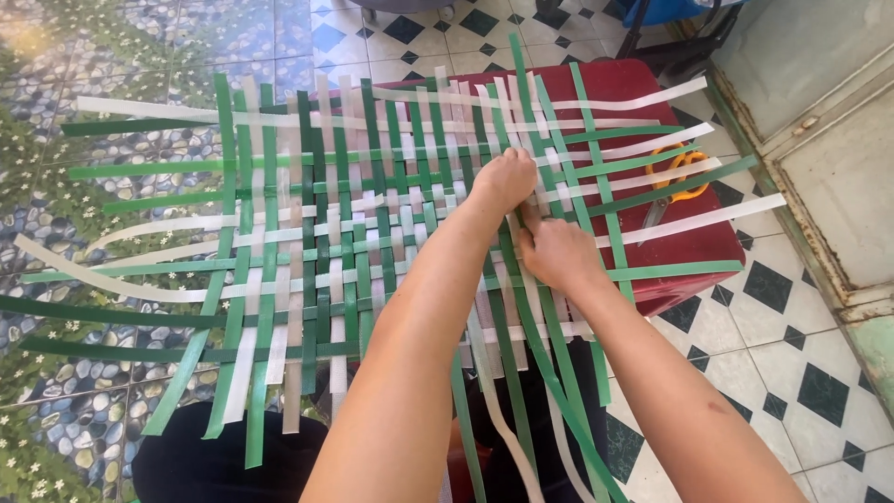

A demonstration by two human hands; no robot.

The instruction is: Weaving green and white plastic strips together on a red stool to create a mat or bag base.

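My left hand (504,179) was curled, pressing on the woven mat (354,233) of green and white strips filling mid-frame. Just below, my right hand (557,253) pinched a white strip (531,216). Orange-handled scissors (678,179) lay on the red box (689,244), upper right.

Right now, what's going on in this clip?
A person is weaving a flat mat from green and white strips. The left hand presses on the weave while the right hand pinches strips just below it, at the mat's right side. The mat's right part lies over a red box, where orange-handled scissors rest beneath loose strips.
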